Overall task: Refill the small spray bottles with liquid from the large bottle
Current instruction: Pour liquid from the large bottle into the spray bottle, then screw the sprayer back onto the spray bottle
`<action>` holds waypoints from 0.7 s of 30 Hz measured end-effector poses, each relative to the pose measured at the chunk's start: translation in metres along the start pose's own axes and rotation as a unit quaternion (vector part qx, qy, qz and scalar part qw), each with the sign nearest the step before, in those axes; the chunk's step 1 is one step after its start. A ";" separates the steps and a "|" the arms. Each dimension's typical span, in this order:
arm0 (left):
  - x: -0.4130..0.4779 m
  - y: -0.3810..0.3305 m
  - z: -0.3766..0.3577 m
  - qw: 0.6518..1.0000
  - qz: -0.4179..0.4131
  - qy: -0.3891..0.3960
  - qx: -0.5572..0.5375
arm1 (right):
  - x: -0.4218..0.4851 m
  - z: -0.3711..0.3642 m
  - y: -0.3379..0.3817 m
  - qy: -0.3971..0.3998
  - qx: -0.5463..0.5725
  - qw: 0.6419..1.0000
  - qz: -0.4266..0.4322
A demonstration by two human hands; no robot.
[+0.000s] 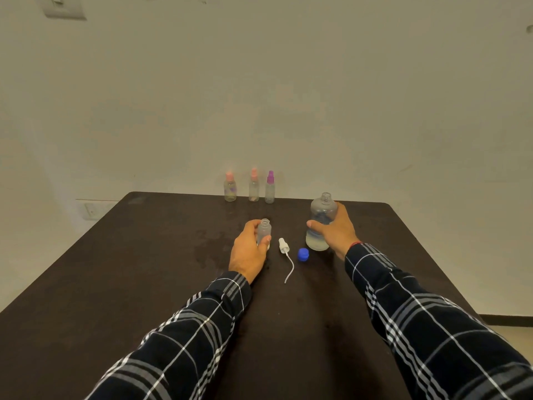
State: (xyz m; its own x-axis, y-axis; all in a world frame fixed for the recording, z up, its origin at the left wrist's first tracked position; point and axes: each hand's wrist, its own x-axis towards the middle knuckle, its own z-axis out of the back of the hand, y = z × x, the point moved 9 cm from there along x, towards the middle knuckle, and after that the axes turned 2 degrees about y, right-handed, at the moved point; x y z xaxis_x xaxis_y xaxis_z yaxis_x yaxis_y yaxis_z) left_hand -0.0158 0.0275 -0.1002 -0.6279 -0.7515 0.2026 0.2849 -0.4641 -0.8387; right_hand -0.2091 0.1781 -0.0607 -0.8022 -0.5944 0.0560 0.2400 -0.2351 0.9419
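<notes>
One small bottle (pixel 264 230) within left fingers (pixel 252 224)

left hand (pixel 248 250) gripping small bottle (pixel 264 230), right hand (pixel 336 230) gripping large bottle (pixel 320 223)

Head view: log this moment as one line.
left hand: grips open small bottle | right hand: grips uncapped large bottle | spray head, blue cap: on table | stage: pre-pour

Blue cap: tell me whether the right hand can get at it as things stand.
Likely yes, but not freely: the right hand grips the large bottle, so it must let go first. The blue cap lies uncovered on the table, beside that bottle's base.
</notes>
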 end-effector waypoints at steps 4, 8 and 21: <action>-0.001 0.000 -0.001 1.000 0.008 0.004 0.005 | 0.000 0.003 -0.005 0.012 -0.008 1.000 -0.013; -0.001 -0.002 -0.002 1.000 0.003 0.005 0.011 | -0.019 0.013 -0.008 -0.061 -0.121 0.989 -0.055; -0.004 -0.008 -0.004 0.999 0.006 0.019 0.035 | -0.032 -0.080 0.038 0.038 -0.468 0.876 0.111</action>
State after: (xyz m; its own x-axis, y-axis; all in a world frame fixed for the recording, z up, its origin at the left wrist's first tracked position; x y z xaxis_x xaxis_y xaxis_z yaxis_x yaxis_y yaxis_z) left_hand -0.0180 0.0362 -0.0965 -0.6504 -0.7396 0.1732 0.3418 -0.4885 -0.8028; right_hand -0.1307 0.1263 -0.0532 -0.6489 -0.7463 0.1482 0.7570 -0.6136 0.2247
